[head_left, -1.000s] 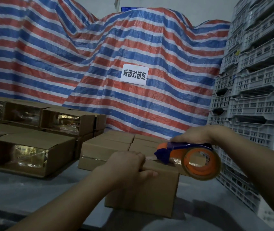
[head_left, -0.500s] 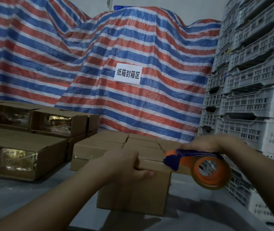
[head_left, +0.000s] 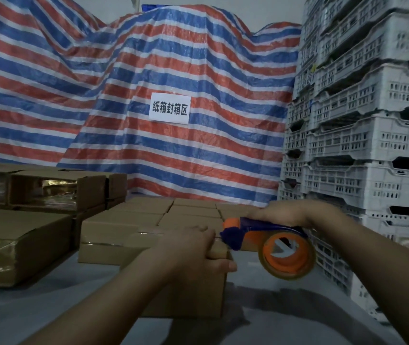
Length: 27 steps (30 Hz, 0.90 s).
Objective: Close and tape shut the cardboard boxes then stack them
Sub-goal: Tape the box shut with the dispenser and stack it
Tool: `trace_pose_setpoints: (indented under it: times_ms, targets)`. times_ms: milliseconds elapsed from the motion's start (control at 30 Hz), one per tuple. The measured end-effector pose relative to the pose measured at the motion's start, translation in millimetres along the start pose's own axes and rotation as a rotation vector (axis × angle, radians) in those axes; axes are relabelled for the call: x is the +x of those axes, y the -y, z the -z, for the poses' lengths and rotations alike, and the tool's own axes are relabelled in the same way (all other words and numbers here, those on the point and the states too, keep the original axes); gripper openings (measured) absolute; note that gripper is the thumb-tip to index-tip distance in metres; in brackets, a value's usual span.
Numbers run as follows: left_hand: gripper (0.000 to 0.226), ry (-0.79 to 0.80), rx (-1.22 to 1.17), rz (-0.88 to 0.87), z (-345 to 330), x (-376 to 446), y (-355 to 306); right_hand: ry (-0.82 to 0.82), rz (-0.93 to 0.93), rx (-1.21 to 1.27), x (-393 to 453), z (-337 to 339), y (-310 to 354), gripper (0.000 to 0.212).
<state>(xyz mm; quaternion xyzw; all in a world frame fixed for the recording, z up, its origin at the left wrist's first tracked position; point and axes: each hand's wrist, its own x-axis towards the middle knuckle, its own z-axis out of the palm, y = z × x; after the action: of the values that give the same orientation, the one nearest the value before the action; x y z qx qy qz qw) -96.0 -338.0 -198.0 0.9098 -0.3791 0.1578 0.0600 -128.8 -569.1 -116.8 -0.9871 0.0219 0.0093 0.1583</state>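
A small brown cardboard box (head_left: 193, 295) stands on the grey table in front of me. My left hand (head_left: 193, 247) grips its top near edge, thumb down the front face. My right hand (head_left: 283, 212) holds an orange and blue tape dispenser (head_left: 280, 247) by its handle, its blue nose at the box's top right corner and the tape roll hanging off the box's right side. Behind it lie closed brown boxes (head_left: 133, 220) in a flat row.
Open-ended boxes (head_left: 22, 247) with shiny contents lie stacked at the left. A tall stack of white plastic crates (head_left: 362, 135) stands close on the right. A red, white and blue striped tarp (head_left: 133, 95) with a white sign (head_left: 169, 108) covers the back.
The tape dispenser has slid rightward along the box top until its roll hangs past the right edge. My left hand has kept its hold. The camera has tilted up slightly.
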Motion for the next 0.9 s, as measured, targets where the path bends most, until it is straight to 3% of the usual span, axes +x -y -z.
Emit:
trace_pose_setpoints:
  times_ms: [133,200,300,467,633,767,833,900]
  targets:
    - [0.081,0.019,-0.022,0.008,4,-5,0,-0.028,-0.099,-0.215,-5,36,8,0.068]
    - [0.080,-0.021,-0.054,0.015,3,-7,0,-0.056,-0.123,-0.181,-12,55,6,0.072]
    - [0.086,-0.027,-0.103,0.007,1,-8,0,-0.070,-0.157,-0.326,-28,66,6,0.074]
    - [0.071,0.065,-0.035,-0.037,4,-9,0,-0.045,-0.106,-0.631,-25,19,31,0.053]
    - [0.071,0.118,-0.017,-0.003,8,-8,-4,-0.115,-0.086,-0.993,-24,8,78,0.048]
    - [0.074,0.138,-0.034,0.023,11,-10,-5,0.009,-0.113,-1.508,-23,-29,74,0.023]
    - [0.074,0.132,-0.025,0.025,11,-11,-5,-0.042,-0.132,-1.340,-21,-44,41,0.021]
    - [0.074,0.115,-0.015,0.021,10,-12,-6,-0.215,-0.102,-1.130,-28,-49,7,0.024]
